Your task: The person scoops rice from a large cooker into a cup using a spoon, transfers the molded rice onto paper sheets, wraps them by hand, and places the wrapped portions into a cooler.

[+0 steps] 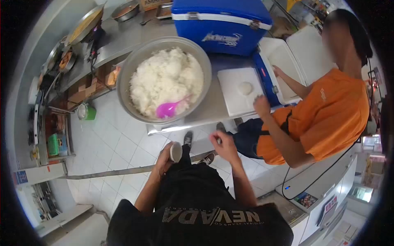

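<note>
My left hand (164,159) is wrapped around a small pale cup (176,152), whose round mouth faces up and to the right. To its right my right hand (225,148) hangs in the air, loosely curled, with a gap between the fingers and nothing visible in it. Beyond both hands a large metal pot (123,88) full of cooked white rice (166,78) stands on the steel table. A pink rice paddle (166,110) lies on the rice near the pot's front rim, touched by neither hand.
A co-worker in an orange shirt (324,115) stands at right, hands near a white board (225,88) bearing a rounded white mound (245,88). A blue cooler (221,28) and an open cooler (283,61) are behind. Pans (125,10) line the left counter.
</note>
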### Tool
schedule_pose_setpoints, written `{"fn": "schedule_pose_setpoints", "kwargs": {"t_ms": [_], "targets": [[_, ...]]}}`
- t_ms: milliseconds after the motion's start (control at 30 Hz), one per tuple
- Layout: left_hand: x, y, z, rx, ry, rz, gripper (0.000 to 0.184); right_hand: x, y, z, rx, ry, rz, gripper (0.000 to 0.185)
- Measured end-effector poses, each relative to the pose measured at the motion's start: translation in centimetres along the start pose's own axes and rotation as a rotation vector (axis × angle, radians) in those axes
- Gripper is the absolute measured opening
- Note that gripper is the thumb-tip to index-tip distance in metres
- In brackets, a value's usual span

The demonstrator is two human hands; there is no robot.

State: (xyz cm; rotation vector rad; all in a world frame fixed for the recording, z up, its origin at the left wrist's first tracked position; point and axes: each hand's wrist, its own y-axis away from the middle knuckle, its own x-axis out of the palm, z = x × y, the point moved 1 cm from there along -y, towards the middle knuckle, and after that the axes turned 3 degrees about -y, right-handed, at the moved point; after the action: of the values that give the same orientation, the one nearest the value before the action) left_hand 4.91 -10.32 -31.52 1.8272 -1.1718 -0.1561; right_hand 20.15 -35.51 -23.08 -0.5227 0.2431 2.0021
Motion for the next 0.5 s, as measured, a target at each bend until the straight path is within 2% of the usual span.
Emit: {"fn": "schedule_pose_setpoints", "kwargs": {"t_ms": [67, 133, 233, 333, 400, 500], "targets": [[-2.9, 1.4, -0.5, 0.005, 0.133, -0.033, 0.053, 1.2, -6.3, 5.5, -0.191, 0.064, 0.077, 0.011], [-5.0, 2.3, -1.5, 0.03, 0.247, -0.013, 0.053, 3.8, -11.9, 7.3, -0.463, 0.326, 0.075, 0.011], [-7.5, 2.7, -5.0, 0.063, 0.37, -0.012, 0.05, 7.8, -17.9, 7.1, -0.665, 0.775, 0.255, 0.012], [-11.2, 2.4, -7.6, 0.123, 0.441, -0.023, 0.047, 11.0, -21.2, 5.5, -0.728, 1.141, 0.431, 0.008], [-14.4, 2.2, -9.6, 0.151, 0.501, -0.002, 0.044, 12.0, -21.8, 5.7, -0.696, 1.211, 0.548, 0.007], [-17.3, 2.3, -12.7, 0.199, 0.565, -0.125, 0.041, 12.7, -22.4, 6.4, -0.665, 1.298, 0.67, 0.007]]}}
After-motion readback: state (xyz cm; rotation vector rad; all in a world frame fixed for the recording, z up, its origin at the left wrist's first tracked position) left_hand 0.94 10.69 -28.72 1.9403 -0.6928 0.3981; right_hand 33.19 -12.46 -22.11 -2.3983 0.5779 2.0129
